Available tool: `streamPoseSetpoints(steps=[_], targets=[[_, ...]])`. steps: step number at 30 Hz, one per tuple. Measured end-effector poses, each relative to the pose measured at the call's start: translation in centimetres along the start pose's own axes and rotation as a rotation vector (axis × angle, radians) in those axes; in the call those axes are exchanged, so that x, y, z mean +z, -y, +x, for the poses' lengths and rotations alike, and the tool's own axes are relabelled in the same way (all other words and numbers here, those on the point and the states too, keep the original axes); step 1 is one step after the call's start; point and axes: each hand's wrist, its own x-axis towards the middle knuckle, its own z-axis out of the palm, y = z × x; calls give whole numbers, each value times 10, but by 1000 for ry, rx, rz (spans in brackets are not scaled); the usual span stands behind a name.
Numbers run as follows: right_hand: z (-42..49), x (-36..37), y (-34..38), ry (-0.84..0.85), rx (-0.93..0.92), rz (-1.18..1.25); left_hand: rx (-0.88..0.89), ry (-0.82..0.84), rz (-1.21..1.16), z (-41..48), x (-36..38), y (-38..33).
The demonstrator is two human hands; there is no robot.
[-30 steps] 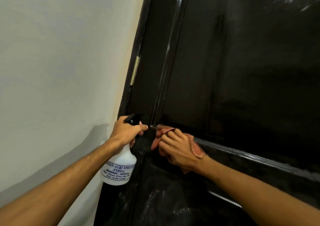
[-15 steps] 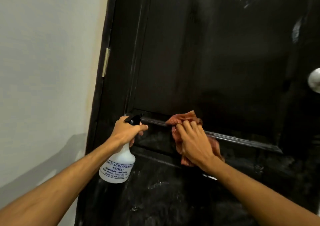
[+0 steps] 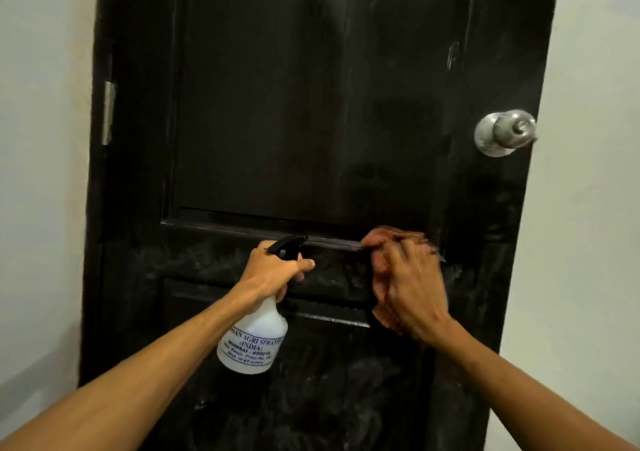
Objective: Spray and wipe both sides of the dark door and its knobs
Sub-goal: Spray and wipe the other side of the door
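Note:
The dark panelled door (image 3: 304, 111) fills the middle of the view, with wet smears on its lower half. A silver round knob (image 3: 505, 132) sticks out at its right edge. My left hand (image 3: 273, 272) grips the neck of a white spray bottle (image 3: 254, 341) with a black trigger head, held just in front of the door's middle rail. My right hand (image 3: 410, 284) presses a reddish-brown cloth (image 3: 384, 242) flat against the rail's moulding, right of the bottle. Most of the cloth is hidden under that hand.
Pale walls (image 3: 41, 173) flank the door on both sides. A metal hinge (image 3: 109, 113) shows on the door's left edge. The door's other side is out of sight.
My right hand has slid the cloth rightward along the moulding. The view has swung right, bringing the whole door and its knob into sight. The bottle stays in my left hand.

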Motion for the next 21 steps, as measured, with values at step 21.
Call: streamPoseSetpoints(steps=[21], targets=[[25,6,35,102,-123,105,3,-204,-120,5,40,-20]])
